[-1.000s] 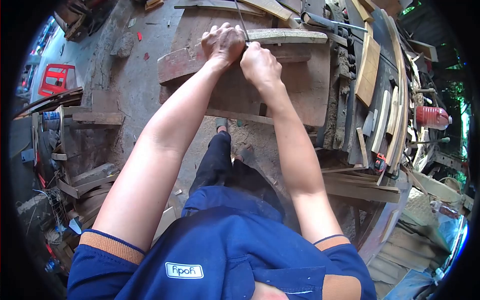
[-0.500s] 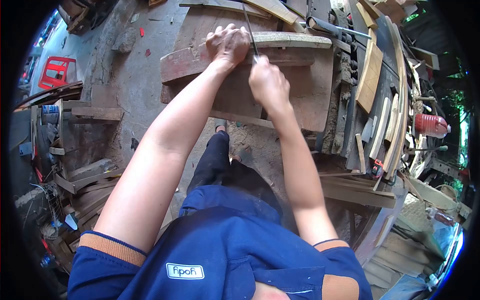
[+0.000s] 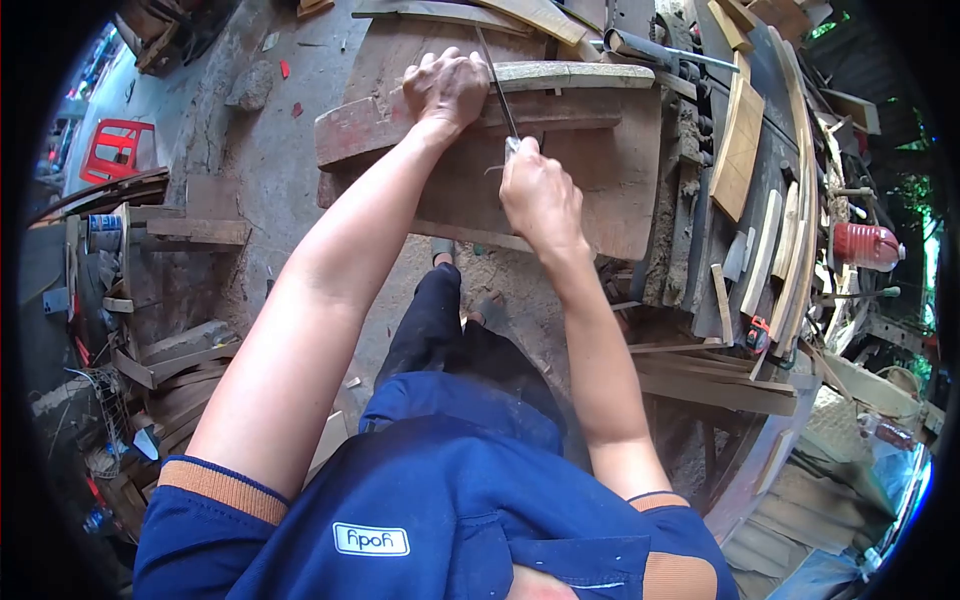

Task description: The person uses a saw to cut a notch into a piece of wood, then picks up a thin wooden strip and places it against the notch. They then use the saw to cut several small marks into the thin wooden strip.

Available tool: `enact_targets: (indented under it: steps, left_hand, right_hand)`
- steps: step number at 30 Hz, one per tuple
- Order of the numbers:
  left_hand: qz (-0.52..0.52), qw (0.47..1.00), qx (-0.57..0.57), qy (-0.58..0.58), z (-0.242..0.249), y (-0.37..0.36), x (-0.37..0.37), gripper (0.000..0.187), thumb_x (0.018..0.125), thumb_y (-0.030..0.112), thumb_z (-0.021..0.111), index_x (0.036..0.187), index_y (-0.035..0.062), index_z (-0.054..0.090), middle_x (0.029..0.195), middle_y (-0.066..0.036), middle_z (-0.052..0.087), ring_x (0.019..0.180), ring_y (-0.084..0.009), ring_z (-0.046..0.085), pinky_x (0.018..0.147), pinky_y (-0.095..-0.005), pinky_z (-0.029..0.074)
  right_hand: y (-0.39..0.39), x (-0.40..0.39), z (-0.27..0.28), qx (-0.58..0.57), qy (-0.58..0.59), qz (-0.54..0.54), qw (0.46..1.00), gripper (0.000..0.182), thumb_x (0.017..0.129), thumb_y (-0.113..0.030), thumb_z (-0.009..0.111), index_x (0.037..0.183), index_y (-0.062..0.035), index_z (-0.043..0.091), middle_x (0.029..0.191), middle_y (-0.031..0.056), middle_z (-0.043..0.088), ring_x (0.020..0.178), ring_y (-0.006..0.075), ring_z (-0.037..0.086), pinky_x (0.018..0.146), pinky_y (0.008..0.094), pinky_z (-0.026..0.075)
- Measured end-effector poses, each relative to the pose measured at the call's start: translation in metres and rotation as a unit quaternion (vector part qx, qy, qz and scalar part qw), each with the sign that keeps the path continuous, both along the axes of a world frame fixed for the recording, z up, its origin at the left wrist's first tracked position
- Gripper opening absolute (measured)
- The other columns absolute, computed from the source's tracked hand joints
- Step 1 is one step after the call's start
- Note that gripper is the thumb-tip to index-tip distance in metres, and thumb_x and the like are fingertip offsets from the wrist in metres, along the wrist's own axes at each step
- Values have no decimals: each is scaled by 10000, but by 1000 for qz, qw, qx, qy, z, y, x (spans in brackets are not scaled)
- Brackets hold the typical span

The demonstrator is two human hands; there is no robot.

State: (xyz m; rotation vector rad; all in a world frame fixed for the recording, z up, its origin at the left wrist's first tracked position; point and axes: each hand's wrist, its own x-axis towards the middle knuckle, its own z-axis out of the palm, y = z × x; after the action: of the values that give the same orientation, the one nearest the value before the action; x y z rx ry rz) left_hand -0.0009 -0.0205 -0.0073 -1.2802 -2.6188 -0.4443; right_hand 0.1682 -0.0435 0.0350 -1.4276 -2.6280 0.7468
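My left hand point(image 3: 447, 88) is closed over a curved, pale-edged piece of wood point(image 3: 590, 76) and presses on it, fingers curled over its far side. Closed around the handle of a handsaw, my right hand point(image 3: 542, 195) is just on the near side of the wood. The saw's thin blade point(image 3: 499, 85) appears nearly edge-on and crosses the wood right beside my left hand. Under the pale piece lies a thicker reddish-brown wooden block point(image 3: 350, 130), resting on a broad wooden bench top point(image 3: 600, 220). The saw's teeth cannot be made out.
Long boards point(image 3: 738, 150) and strips lean at the right, near a red plastic container point(image 3: 865, 246) and a tape measure point(image 3: 757, 334). A red plastic chair point(image 3: 118, 150) stands far left. Stacked timber point(image 3: 195, 228) lies at the left. Sawdust covers the floor near my feet.
My right hand has drawn the saw back toward my body, so more blade shows on the near side of the wood. My left hand keeps its hold; the view has shifted slightly.
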Motion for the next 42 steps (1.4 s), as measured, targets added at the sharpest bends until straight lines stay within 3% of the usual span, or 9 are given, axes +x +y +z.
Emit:
enact_targets:
  steps: [3, 4, 6, 8, 23, 30, 32, 35, 42]
  left_hand:
    - [-9, 1000, 8, 8, -5, 1, 1, 436, 954, 393, 423, 813, 89, 703, 953, -95, 720, 956, -285, 670, 842, -434, 489]
    - [4, 1000, 0, 7, -4, 2, -2, 437, 953, 393, 424, 813, 86, 702, 945, -97, 720, 949, -285, 671, 842, -432, 490]
    - [3, 1000, 1, -7, -3, 1, -2, 424, 951, 386, 427, 834, 88, 705, 947, -102, 720, 951, -288, 671, 849, -433, 491]
    - [4, 1000, 14, -3, -3, 1, -1, 413, 950, 382, 433, 829, 92, 701, 939, -95, 719, 954, -280, 671, 849, -430, 492]
    - [12, 999, 24, 23, -15, 8, -2, 434, 952, 395, 443, 770, 99, 702, 903, -76, 706, 930, -273, 664, 810, -421, 495]
    - [4, 997, 36, 66, -18, 7, -7, 386, 938, 379, 476, 719, 120, 662, 865, -66, 697, 913, -249, 661, 774, -419, 493]
    - [3, 999, -3, 46, -10, 6, -3, 388, 942, 366, 464, 736, 116, 678, 915, -61, 695, 929, -258, 659, 775, -431, 492]
    - [-2, 1000, 15, 26, -10, 6, -3, 423, 955, 357, 445, 749, 82, 693, 961, -60, 683, 944, -263, 647, 813, -437, 479]
    - [-60, 997, 40, 24, -2, -4, 0, 387, 957, 340, 459, 752, 86, 667, 920, -97, 672, 931, -292, 638, 811, -456, 464]
  right_hand:
    - [31, -37, -9, 5, 40, 6, 999, 257, 919, -152, 451, 1028, 16, 612, 964, 259, 701, 919, 397, 699, 824, 483, 556]
    - [42, -55, -10, -1, 49, -11, 999, 305, 934, -188, 408, 973, 18, 630, 979, 298, 675, 941, 457, 663, 849, 542, 520]
    - [46, -56, -14, -2, 50, 0, 999, 305, 937, -189, 401, 984, 23, 615, 972, 303, 674, 931, 457, 667, 836, 544, 527]
    - [29, -35, -11, 33, 24, 14, 999, 242, 933, -159, 436, 1001, 9, 595, 941, 262, 701, 906, 395, 702, 800, 490, 563]
    - [1, 4, 1, -1, -3, -5, 1000, 211, 939, -179, 466, 964, -4, 581, 895, 249, 707, 879, 400, 705, 777, 484, 566]
    - [49, -61, 0, -18, 17, -7, 1000, 229, 905, -130, 491, 1034, 11, 617, 994, 223, 712, 970, 347, 701, 837, 438, 560]
    - [41, -50, -2, -15, 30, -16, 999, 231, 911, -137, 472, 1031, -7, 621, 1001, 216, 712, 962, 353, 701, 836, 438, 559]
    - [3, -3, -5, 4, 54, -25, 998, 199, 936, -163, 436, 957, -8, 559, 830, 265, 695, 817, 413, 707, 727, 526, 562]
    - [-5, 23, 33, -25, 1, 16, 1000, 213, 944, -155, 439, 1013, 10, 555, 856, 244, 699, 871, 405, 699, 757, 508, 556]
